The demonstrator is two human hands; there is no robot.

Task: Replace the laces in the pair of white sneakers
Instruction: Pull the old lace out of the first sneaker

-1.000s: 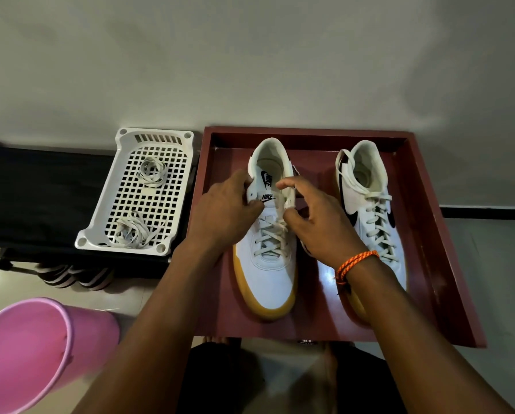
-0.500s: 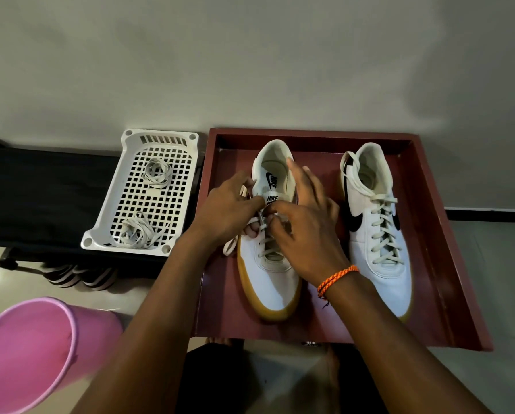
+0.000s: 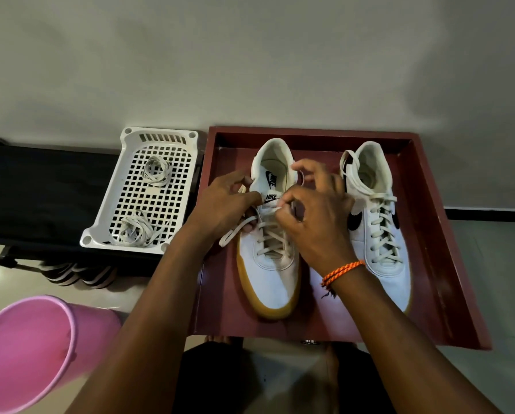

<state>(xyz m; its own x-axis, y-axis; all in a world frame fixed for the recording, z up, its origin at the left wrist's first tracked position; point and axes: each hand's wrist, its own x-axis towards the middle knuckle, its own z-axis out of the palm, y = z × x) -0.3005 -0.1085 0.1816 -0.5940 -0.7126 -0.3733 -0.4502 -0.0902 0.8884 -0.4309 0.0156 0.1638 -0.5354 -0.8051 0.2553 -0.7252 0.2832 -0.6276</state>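
Note:
Two white sneakers with gum soles stand toe toward me in a dark red tray (image 3: pixel 447 264). On the left sneaker (image 3: pixel 272 279), my left hand (image 3: pixel 226 204) holds the lace (image 3: pixel 235 231) at the top left eyelets, and a loose end trails off its left side. My right hand (image 3: pixel 315 216) pinches the lace at the top right eyelets, just below the tongue label. The right sneaker (image 3: pixel 381 234) is laced, its lace ends lying loose over the collar.
A white perforated basket (image 3: pixel 125 213) left of the tray holds two bundles of laces (image 3: pixel 156 171) and rests on a black bench (image 3: pixel 41 189). A pink bucket (image 3: pixel 32 351) stands at the lower left. Striped sandals (image 3: pixel 77 273) lie under the bench.
Both hands have shifted from the tongue to the top eyelets of the left sneaker. A loose lace end now hangs out on its left side.

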